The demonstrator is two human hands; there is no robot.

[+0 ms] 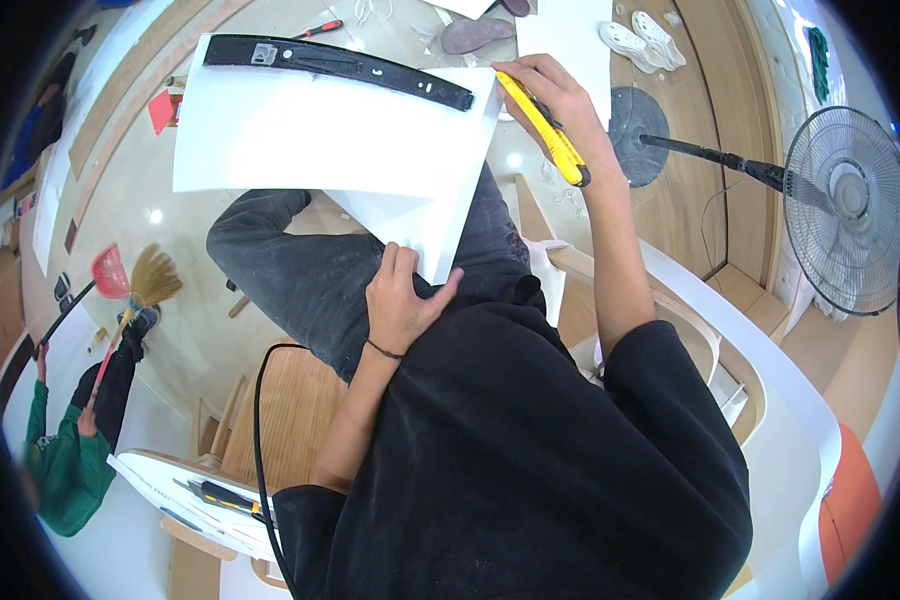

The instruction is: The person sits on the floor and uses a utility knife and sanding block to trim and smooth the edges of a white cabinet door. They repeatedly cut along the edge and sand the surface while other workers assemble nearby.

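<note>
A large white sheet (300, 140) with a folded edge lies across my lap. My left hand (402, 300) grips its near lower corner between thumb and fingers, a dark band round the wrist. A long black slotted strip (340, 68), slightly curved, runs along the far side of the sheet. My right hand (560, 105) is closed round a yellow utility knife (548, 130) by the sheet's far right corner. The front end of the knife points at the sheet's edge; whether the blade is out I cannot tell.
At right stands a floor fan (850, 195) on a round base (638, 137). White clogs (642, 42) and a screwdriver (320, 29) lie on the floor ahead. Left, a person in green (70, 465) holds a broom (155, 277) and red dustpan (111, 272). Another cutter (228, 497) lies near my left elbow.
</note>
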